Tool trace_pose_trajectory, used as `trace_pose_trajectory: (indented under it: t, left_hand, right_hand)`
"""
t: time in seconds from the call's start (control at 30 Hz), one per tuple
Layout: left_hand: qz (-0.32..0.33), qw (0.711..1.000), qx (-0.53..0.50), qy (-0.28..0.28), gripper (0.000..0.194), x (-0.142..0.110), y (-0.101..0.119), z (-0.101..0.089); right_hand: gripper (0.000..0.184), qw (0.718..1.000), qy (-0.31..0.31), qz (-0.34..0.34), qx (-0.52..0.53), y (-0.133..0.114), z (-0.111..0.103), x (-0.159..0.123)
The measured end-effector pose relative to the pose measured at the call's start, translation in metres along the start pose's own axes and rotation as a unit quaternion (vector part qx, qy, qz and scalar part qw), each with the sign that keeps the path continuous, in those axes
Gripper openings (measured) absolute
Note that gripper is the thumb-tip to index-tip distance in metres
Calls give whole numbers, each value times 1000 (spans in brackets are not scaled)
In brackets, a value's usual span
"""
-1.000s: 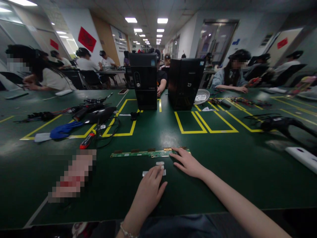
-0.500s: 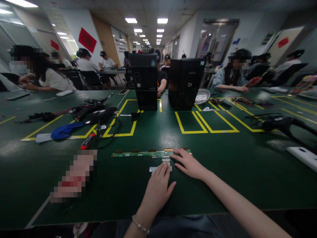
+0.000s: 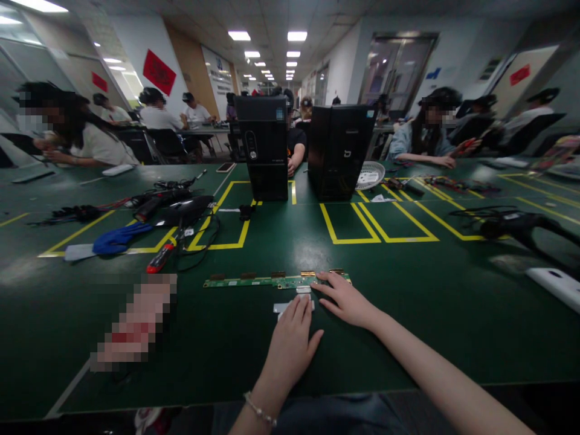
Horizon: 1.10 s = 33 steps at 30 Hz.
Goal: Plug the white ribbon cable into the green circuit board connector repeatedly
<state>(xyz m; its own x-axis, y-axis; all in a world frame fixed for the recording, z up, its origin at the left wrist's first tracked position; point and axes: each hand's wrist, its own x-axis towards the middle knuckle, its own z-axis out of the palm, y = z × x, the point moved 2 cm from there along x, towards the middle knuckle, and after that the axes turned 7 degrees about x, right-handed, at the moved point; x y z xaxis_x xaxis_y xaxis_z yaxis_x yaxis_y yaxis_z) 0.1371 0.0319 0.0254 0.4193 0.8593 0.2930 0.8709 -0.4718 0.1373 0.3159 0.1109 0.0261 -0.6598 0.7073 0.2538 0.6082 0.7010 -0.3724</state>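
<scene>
A long, narrow green circuit board lies across the green table, with copper-coloured flex strips along its far edge. My right hand rests over the board's right end, fingers stretched out and spread, the fingertips on the board. Just below the board's middle lies a white flat ribbon cable, partly hidden under fingers. On that cable my left hand lies flat, its fingers extended and the thumb apart. Whether the cable's upper end is joined to the board I cannot tell.
Two black computer towers stand at the table's far side. Left are a red-black screwdriver, a blue glove, dark cables and a blurred-out item. A white device and a black stand lie right. Several people sit around.
Both hands hold nearly the same place. My left hand has shifted very slightly, its fingertips a touch nearer to the board.
</scene>
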Motion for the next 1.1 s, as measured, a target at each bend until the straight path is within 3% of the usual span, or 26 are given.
trace_pose_trajectory:
  t: [1.1]
  left_hand:
    - [-7,1000,28,-9,47,-1,5,2]
  right_hand:
    - [42,1000,-2,3,-2,1,2,-1]
